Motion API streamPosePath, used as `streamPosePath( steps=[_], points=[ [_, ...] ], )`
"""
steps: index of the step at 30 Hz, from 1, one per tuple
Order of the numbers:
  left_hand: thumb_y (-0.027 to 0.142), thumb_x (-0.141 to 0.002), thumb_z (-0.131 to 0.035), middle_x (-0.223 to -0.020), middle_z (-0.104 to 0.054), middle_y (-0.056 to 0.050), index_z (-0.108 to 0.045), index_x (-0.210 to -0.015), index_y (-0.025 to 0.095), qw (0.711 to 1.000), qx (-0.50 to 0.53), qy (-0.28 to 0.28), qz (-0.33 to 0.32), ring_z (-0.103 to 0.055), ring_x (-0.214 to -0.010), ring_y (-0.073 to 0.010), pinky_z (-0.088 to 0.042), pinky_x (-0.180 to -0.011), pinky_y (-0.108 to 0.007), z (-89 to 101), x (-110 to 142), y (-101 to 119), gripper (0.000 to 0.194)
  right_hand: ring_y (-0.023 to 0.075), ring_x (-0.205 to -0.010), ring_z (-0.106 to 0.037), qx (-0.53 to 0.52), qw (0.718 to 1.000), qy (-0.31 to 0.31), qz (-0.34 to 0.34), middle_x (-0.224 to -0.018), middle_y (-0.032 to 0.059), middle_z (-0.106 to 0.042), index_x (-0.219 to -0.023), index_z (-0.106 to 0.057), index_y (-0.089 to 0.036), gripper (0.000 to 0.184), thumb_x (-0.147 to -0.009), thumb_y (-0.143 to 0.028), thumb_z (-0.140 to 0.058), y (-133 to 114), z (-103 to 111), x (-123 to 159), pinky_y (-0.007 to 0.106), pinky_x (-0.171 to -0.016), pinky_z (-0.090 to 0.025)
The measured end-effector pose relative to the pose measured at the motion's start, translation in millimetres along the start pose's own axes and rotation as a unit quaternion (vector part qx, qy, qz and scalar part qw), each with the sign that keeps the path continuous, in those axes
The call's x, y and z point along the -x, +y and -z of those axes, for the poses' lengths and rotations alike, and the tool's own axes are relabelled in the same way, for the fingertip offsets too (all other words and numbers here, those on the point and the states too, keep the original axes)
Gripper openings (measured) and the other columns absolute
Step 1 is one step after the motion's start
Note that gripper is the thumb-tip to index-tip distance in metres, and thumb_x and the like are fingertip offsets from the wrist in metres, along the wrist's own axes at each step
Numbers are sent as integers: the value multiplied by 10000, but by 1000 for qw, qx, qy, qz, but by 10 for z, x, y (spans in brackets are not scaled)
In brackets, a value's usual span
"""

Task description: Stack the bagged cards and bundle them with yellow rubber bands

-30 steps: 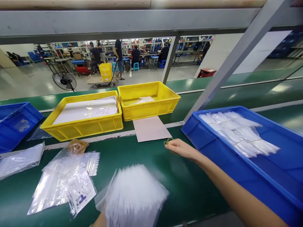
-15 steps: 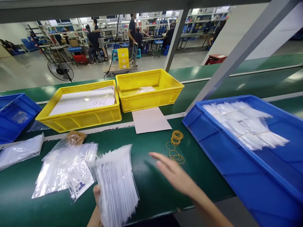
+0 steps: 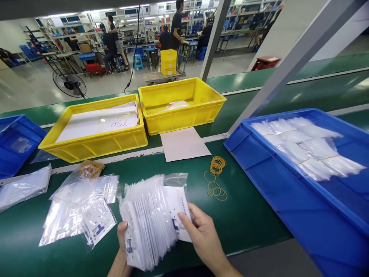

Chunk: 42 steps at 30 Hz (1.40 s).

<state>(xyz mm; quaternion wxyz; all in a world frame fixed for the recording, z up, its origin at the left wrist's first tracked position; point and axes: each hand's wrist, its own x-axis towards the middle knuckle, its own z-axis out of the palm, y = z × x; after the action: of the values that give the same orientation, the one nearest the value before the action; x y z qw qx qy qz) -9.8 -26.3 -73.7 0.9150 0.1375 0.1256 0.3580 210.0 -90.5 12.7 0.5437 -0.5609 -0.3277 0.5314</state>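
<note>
A thick stack of clear plastic bags with white printed cards inside (image 3: 148,221) is gripped at its left side by my left hand (image 3: 122,238), thumb at the front. On the stack's right side my right hand (image 3: 203,234) pinches a single bagged card (image 3: 179,211), fanned out from the rest, its dark blue print showing. Left of the stack lie loose clear bags (image 3: 69,207) and another bagged card (image 3: 99,223). Yellow rubber bands (image 3: 216,169) lie on the green work surface (image 3: 245,215), beyond my right hand.
A blue crate (image 3: 259,177) at right holds banded bundles of bags (image 3: 305,146). Two yellow bins (image 3: 95,142) (image 3: 184,119) stand at the back, a sheet of card (image 3: 184,144) before them. A slanted metal post (image 3: 276,80) rises behind. Another blue bin (image 3: 20,142) sits left.
My right hand, empty and in the air before, has come left to the stack and now pinches a bagged card at its right side. The stack has turned slightly and spread.
</note>
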Motion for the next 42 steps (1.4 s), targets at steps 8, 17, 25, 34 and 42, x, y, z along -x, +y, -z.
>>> streamPosePath(
  steps=[8, 17, 25, 34, 42],
  points=[
    [262, -859, -553, -1059, -750, -3, -712, -1101, 212, 994, 53, -98, -19, -703, -945, -198, -550, -833, -241, -94, -27, 10, 294, 304, -1439, -256, 186, 981, 50, 23, -1564, 130, -306, -1482, -314, -198, 718, -893, -572, -484, 93, 289, -131, 483, -1167, -214],
    [350, -822, -618, -1029, -757, 4, -746, -1042, 257, 1000, 15, 15, -13, -715, -891, -263, -571, -822, -335, 101, 58, -23, 271, 207, -728, -588, 88, 995, -36, -1, -737, 24, -632, -808, -622, -179, 373, -843, -548, -577, -11, -171, -92, 286, -654, -467],
    [259, -863, -522, -1082, -742, 4, -736, -1063, 266, 994, 81, -38, -60, -690, -1005, -231, -549, -891, -314, 33, 17, 14, 293, 277, -867, -660, 45, 998, 36, -39, -923, 91, -705, -1024, -621, -176, 470, -818, -598, -592, -2, 336, -195, 358, -731, -535],
    [259, -890, -522, -1124, -727, 4, -723, -1094, 277, 996, 75, -28, -48, -668, -1059, -216, -512, -955, -290, 97, 52, -4, 288, 190, -759, -576, 196, 975, -94, 52, -810, 33, -610, -809, -545, -209, 349, -939, -502, -407, -47, 100, -139, 308, -732, -461],
    [283, -903, -481, -1145, -720, -21, -705, -1125, 250, 995, 59, -67, -52, -676, -1029, -242, -537, -921, -333, 48, 51, 1, 318, 190, -648, -581, 7, 999, -25, -27, -645, -3, -578, -758, -554, -208, 384, -828, -585, -585, -78, 312, -230, 294, -614, -471]
  ],
)
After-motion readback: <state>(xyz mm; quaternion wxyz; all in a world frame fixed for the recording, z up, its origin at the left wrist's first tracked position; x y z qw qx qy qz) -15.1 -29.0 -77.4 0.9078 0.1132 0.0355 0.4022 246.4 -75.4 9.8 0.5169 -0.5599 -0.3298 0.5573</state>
